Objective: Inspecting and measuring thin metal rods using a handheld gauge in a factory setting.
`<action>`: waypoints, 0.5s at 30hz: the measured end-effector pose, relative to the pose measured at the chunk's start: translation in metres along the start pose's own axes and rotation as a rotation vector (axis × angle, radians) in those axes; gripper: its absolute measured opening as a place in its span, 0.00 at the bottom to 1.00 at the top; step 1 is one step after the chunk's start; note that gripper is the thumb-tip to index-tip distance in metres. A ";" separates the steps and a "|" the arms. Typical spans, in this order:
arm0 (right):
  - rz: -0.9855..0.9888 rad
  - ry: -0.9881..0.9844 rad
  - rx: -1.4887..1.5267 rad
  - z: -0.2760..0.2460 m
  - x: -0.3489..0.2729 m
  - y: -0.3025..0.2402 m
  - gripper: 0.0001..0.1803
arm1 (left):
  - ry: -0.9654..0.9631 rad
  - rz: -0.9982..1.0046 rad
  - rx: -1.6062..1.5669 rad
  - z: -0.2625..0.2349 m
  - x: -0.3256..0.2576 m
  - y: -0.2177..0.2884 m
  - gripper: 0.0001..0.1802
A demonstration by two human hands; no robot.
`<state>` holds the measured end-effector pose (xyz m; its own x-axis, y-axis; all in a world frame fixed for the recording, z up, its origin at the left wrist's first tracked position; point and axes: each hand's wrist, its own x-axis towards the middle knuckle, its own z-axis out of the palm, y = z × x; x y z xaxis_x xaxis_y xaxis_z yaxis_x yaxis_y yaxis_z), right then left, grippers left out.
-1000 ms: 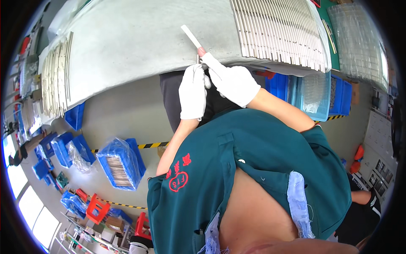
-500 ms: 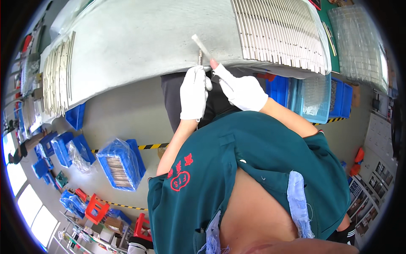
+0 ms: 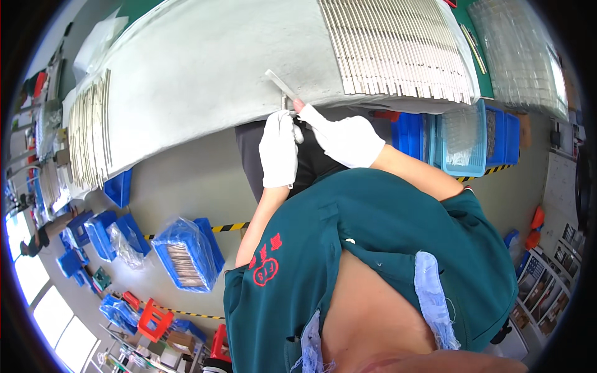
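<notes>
1. Both hands gloved in white, raised to the near edge of the table [image 3: 205, 56] and close together, almost touching.
2. Left hand [image 3: 278, 149]: fingers curled shut around a small metal tool [image 3: 285, 102] that sticks up out of the fist; exact kind of tool too small to tell.
3. Right hand [image 3: 345, 138]: pinching the lower end of a thin pale strip [image 3: 278, 82] between the fingertips, one bare fingertip [image 3: 298, 104] showing through the glove.
4. Strip: tilted, running up and to the left from the fingers, lying over the white cloth at the table's edge, its lower end right beside the tool.
5. On the right part of the table: a long row of similar strips [image 3: 398, 50] laid side by side, well apart from the held one.
6. On the left end of the table: a second, smaller row of strips [image 3: 90, 133] near the edge.
7. Farther right on the table: a stack of clear plastic trays [image 3: 519, 53] on a green mat.
8. Under the table at right: blue bins [image 3: 463, 140], one holding clear trays.
9. On the floor at left: a blue crate [image 3: 186, 255] wrapped in clear plastic, full of strips, with more blue bins [image 3: 93, 233] beyond it and black-and-yellow tape [image 3: 227, 228] on the floor.
10. Lower middle: green work shirt [image 3: 385, 248] with a red emblem on the sleeve.
</notes>
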<state>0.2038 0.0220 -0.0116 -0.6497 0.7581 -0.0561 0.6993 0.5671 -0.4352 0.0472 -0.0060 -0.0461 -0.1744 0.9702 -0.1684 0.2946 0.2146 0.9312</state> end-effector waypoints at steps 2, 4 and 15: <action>-0.047 0.209 -0.016 0.012 0.011 0.003 0.40 | -0.010 -0.079 -0.048 0.000 0.000 0.009 0.11; 0.125 -0.031 0.360 -0.014 0.029 -0.006 0.35 | 0.010 -0.073 -0.043 -0.002 0.002 0.007 0.11; 0.355 -0.093 0.474 -0.008 0.005 0.003 0.25 | 0.012 0.374 0.172 -0.041 0.002 0.072 0.15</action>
<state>0.2048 0.0300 -0.0061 -0.4386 0.8317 -0.3405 0.6829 0.0621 -0.7279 0.0295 0.0072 0.0342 -0.0363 0.9837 0.1764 0.4922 -0.1360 0.8598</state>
